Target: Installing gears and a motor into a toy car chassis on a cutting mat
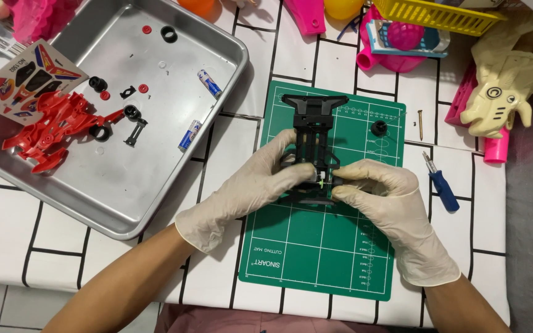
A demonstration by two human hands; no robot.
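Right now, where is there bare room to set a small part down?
The near half of the green mat, below both hands, is bare. So is the tray's near right corner, below the batteries. The far table edge, around the yellow basket, is crowded with toys.

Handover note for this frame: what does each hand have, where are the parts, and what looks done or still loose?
Left hand and right hand, both gloved, grip the black toy car chassis on the green cutting mat.
One black wheel lies on the mat; blue screwdriver to its right.
Metal tray holds the red car body, two batteries, loose tyres and small parts.
Body, batteries and tyres not yet fitted.
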